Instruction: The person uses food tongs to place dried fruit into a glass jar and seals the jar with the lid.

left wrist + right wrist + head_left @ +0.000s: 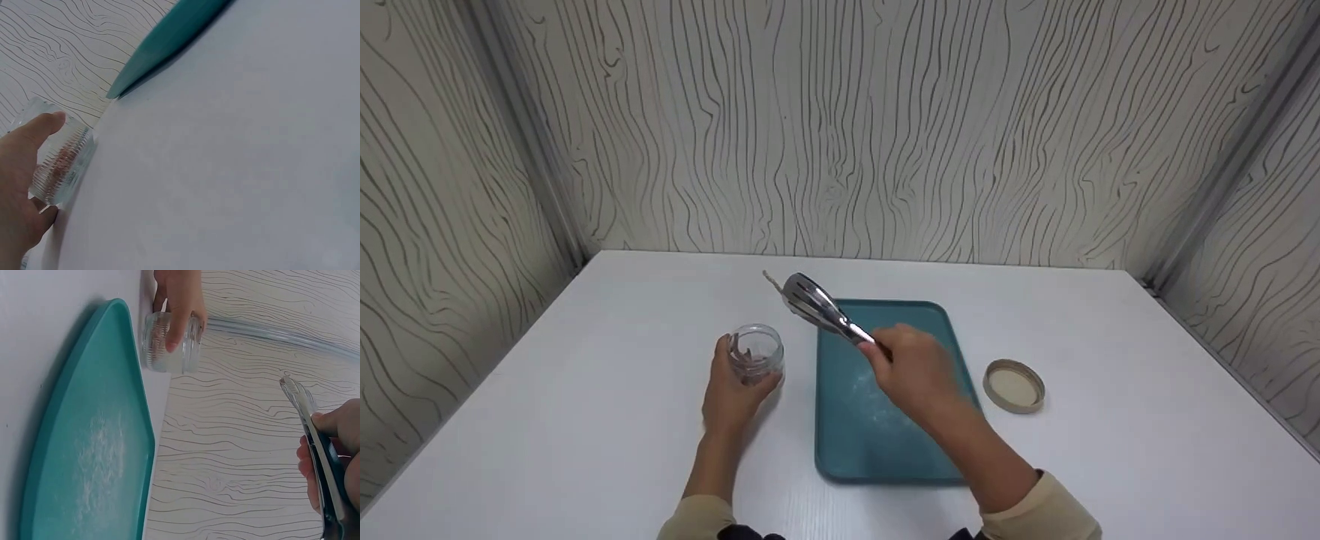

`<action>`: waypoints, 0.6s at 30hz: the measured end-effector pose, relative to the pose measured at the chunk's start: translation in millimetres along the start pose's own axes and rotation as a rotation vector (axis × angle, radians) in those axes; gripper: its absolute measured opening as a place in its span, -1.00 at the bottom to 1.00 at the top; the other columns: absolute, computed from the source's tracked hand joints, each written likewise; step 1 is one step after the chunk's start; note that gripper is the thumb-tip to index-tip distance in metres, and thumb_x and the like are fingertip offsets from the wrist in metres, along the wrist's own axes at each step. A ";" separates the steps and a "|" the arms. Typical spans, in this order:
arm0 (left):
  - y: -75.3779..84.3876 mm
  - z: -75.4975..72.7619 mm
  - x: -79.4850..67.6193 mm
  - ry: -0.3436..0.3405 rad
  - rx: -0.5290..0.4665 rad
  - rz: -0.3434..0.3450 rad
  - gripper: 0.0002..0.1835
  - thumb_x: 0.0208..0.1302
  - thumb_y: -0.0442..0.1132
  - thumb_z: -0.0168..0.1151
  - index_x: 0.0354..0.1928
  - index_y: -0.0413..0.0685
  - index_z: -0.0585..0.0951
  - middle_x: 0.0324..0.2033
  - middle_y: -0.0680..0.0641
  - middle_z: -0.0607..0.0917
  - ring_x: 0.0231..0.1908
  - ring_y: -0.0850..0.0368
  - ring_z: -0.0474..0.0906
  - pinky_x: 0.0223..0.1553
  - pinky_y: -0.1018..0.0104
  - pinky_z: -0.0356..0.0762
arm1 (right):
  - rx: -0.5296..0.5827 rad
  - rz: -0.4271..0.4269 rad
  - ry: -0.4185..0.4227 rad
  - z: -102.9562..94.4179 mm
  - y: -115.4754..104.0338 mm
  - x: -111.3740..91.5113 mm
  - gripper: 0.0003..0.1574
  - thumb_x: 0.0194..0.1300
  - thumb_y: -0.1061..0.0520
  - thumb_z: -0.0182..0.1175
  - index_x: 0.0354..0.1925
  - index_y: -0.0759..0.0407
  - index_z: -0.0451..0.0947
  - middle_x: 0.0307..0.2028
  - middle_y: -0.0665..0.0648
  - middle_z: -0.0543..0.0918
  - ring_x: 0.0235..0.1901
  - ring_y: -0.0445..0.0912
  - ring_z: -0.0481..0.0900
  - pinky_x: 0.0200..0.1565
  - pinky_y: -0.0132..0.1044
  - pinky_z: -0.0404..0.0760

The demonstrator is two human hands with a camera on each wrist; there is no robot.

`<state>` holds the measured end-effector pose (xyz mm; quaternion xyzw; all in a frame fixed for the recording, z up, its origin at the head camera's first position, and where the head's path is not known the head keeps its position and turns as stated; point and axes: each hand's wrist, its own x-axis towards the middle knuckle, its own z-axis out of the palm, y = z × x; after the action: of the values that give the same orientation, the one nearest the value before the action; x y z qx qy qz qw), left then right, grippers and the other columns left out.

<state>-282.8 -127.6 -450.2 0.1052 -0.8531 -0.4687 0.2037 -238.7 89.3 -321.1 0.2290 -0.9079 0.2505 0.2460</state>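
My left hand grips a clear open glass jar, thumb on one side and fingers on the other. Small reddish-brown pieces lie inside the jar, seen through its ribbed wall in the left wrist view. My right hand holds metal tongs in the air over the far end of a teal tray, their tips pointing left and away. A thin pale strip sticks out at the tips of the tongs; its kind is too small to tell.
On the white table, a round lid with a tan rim lies to the right of the tray. Pale powdery marks show on the tray's surface. Wood-patterned panels stand at the back and both sides.
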 end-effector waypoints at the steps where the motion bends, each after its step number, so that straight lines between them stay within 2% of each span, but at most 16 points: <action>1: -0.1 0.2 0.2 -0.001 0.001 -0.003 -0.06 -0.22 -0.04 0.38 0.22 0.05 0.06 0.18 -0.10 0.23 0.18 -0.03 0.09 0.09 0.01 0.10 | 0.011 0.009 -0.012 3.8 -1.4 0.6 -0.84 0.10 0.11 0.16 -0.51 0.18 0.55 -0.69 -0.08 0.31 -0.70 -0.24 0.23 -0.70 -0.43 0.26; 6: 0.2 0.6 0.2 0.003 0.000 -0.012 -0.07 -0.20 -0.03 0.37 0.22 0.07 0.06 0.19 -0.10 0.23 0.19 -0.03 0.08 0.10 -0.01 0.07 | 0.020 0.027 -0.056 20.0 -6.3 1.9 -0.81 0.10 0.09 0.16 -0.56 0.15 0.52 -0.70 -0.07 0.31 -0.69 -0.22 0.24 -0.69 -0.41 0.25; 14: 3.1 1.1 -1.5 0.015 -0.015 -0.001 -0.08 -0.23 -0.03 0.38 0.21 0.07 0.10 0.17 -0.12 0.25 0.17 -0.06 0.11 0.07 -0.02 0.12 | 0.023 0.079 -0.133 43.1 -8.3 -0.6 -0.79 0.12 0.05 0.14 -0.53 0.13 0.56 -0.69 -0.09 0.34 -0.68 -0.22 0.27 -0.67 -0.41 0.28; 18: 1.6 -0.3 -0.6 0.027 -0.014 0.007 -0.09 -0.24 -0.02 0.38 0.19 0.08 0.11 0.17 -0.11 0.26 0.17 -0.05 0.12 0.07 -0.01 0.13 | -0.012 0.070 -0.146 53.4 -8.8 -0.4 -0.78 0.12 0.05 0.13 -0.56 0.13 0.54 -0.71 -0.08 0.33 -0.70 -0.22 0.26 -0.69 -0.40 0.26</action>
<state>-282.1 -126.8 -448.9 0.1072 -0.8472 -0.4726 0.2176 -251.4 52.3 -358.5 0.2134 -0.9323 0.2361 0.1718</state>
